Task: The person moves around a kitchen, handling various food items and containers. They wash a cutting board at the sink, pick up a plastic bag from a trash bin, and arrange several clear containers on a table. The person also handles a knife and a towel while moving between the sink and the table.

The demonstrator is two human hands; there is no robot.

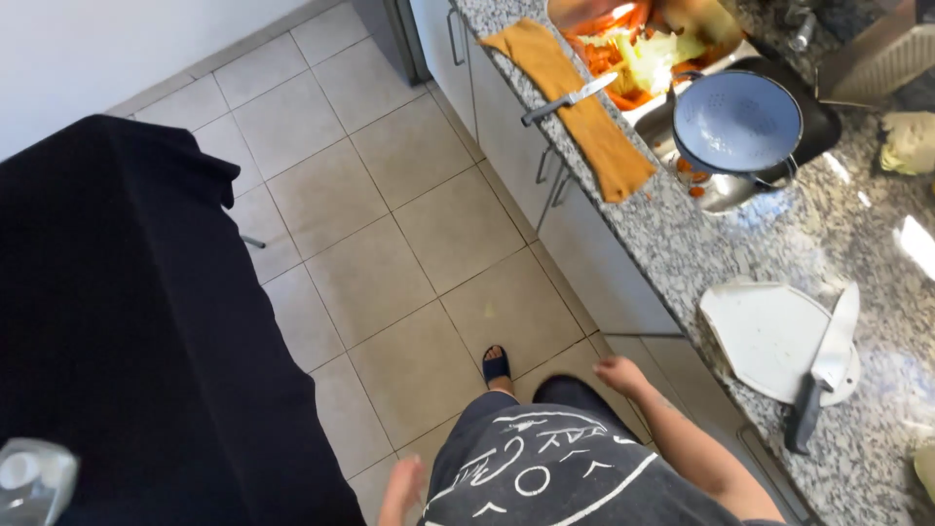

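Head view looks straight down at a kitchen floor and a granite surface (769, 244) running along the right side. Person stands on the tiled floor (390, 224), dark printed top in the lower middle, one foot in a dark sandal (496, 365) showing above it.

Right hand (619, 372) hangs empty, fingers loosely curled, nothing gripped. It is in front of the cabinet fronts, below the surface edge, touching nothing. Nearest things to it: a white cutting board (765, 336) on the surface, with a big knife (826, 370) lying across its right part, dark handle pointing toward the person.

Left hand (403, 485) is low at the bottom edge, blurred, looks open and empty, fingers pointing down. Well apart from the surface.

Farther up the surface: blue colander (737, 122) sitting at the sink, partly over a dark pan. Orange cloth (584, 112) draped along the surface edge, a smaller knife (570, 98) lying across it. Beyond it a pile of chopped carrot and cabbage (633, 49), container unclear.

Left side: a table covered with a black cloth (136, 341). A clear glassy thing (34, 482) at the bottom left corner, blurred, can't tell what it is.
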